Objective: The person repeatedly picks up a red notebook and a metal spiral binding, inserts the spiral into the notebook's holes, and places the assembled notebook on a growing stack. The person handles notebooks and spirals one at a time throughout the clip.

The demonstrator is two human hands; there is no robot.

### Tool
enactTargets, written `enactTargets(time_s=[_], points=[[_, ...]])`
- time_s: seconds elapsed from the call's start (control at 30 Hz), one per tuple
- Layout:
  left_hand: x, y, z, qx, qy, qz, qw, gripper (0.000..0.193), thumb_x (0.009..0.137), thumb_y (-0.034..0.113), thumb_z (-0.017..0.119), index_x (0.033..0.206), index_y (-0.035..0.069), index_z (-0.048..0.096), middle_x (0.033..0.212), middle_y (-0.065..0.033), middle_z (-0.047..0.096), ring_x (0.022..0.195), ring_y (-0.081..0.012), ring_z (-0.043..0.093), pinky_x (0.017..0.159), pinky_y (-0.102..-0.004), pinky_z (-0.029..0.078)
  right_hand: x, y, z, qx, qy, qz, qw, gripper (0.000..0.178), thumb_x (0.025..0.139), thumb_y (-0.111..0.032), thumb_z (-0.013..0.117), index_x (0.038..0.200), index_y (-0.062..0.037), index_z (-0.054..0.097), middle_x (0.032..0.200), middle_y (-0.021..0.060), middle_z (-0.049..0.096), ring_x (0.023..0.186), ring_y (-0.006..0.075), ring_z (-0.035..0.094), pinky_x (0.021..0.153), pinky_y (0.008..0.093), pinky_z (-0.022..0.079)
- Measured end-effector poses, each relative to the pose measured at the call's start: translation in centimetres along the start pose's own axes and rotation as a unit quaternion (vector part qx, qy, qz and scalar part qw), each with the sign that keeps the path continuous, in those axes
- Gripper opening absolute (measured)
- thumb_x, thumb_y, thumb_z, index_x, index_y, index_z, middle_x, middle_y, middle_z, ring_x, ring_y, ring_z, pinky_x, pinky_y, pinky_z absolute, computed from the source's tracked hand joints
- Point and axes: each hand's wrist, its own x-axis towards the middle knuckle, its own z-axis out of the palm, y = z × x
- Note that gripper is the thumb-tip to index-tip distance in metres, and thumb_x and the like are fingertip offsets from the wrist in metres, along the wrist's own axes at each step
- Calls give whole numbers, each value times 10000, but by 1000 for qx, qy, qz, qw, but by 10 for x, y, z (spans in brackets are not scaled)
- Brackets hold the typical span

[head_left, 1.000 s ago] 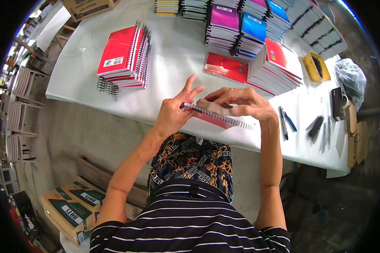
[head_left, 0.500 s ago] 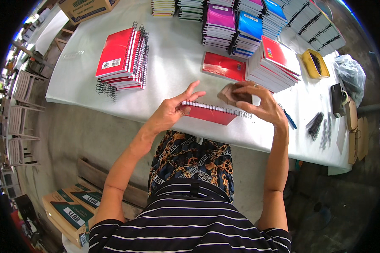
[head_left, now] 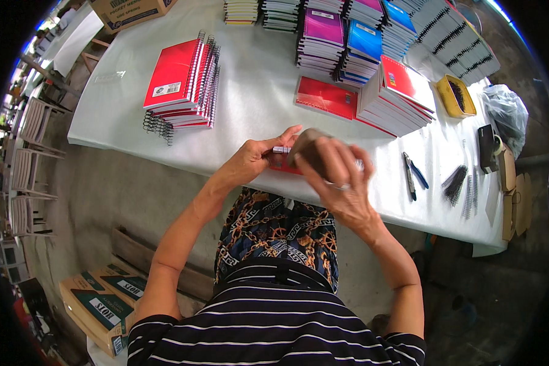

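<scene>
A red spiral notebook [head_left: 279, 162] lies at the table's near edge, its wire-bound edge facing away from me. My left hand [head_left: 245, 161] is closed on its left end, thumb and fingers near the spine. In my right hand [head_left: 341, 186] is a rounded brown-grey block [head_left: 307, 144], blurred by motion, held over the notebook's spine. Block and hand hide most of the notebook and its wire; whether the block touches the wire I cannot tell. Right of that hand lie pliers [head_left: 415, 174] with dark blue handles.
Red spiral notebooks [head_left: 169, 76] are stacked at left. Farther back are a loose red cover [head_left: 324, 97], a pile of red-covered books [head_left: 402, 91], and purple [head_left: 322, 25] and blue [head_left: 364, 39] stacks. At right sit a yellow tub [head_left: 456, 96], loose wire coils [head_left: 454, 185] and a plastic bag [head_left: 505, 113].
My right hand has swung left and nearer with the block, from beyond the notebook's right end to over its spine. My left hand keeps its hold. The pliers now show fully.
</scene>
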Motion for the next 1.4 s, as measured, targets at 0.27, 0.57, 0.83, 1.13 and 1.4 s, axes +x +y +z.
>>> enactTargets(time_s=[0.27,0.57,0.83,1.13,1.4], points=[[1,9,1,-22,18,-21,999,682,878,-168,421,1491,131,406,1463,-52,501,1114,-121,570,928,-263,503,5,3,-13,46,-97,-16,994,545,706,-186,760,1239,-212,647,1402,101,432,1297,251,430,1067,450,338],[4,-4,15,1,66,82,994,752,902,-88,560,1549,149,258,1444,-84,522,1280,-221,541,979,-312,480,34,105,-3,563,-365,148,727,622,779,-400,663,1219,38,643,1213,209,648,1094,324,624,973,411,463],[6,-2,24,-11,127,29,991,845,883,-13,646,1565,173,183,1350,-120,598,1169,-153,574,1008,-328,456,33,106,20,584,-363,134,714,454,846,-309,666,1202,-29,679,1143,161,696,1030,270,668,922,374,508],[3,2,22,12,127,45,991,828,861,243,720,1540,151,256,1364,-122,585,1212,-206,582,1026,-357,470,28,106,24,592,-339,148,716,541,773,-288,673,1232,-2,655,1211,159,665,1076,298,639,960,399,493],[12,28,13,-97,47,-48,993,578,853,218,720,1372,43,536,1297,-135,628,1265,-226,539,1064,-346,450,-10,121,11,394,-274,241,844,492,860,-382,715,1236,-68,665,1249,173,639,1106,329,623,981,423,487]])
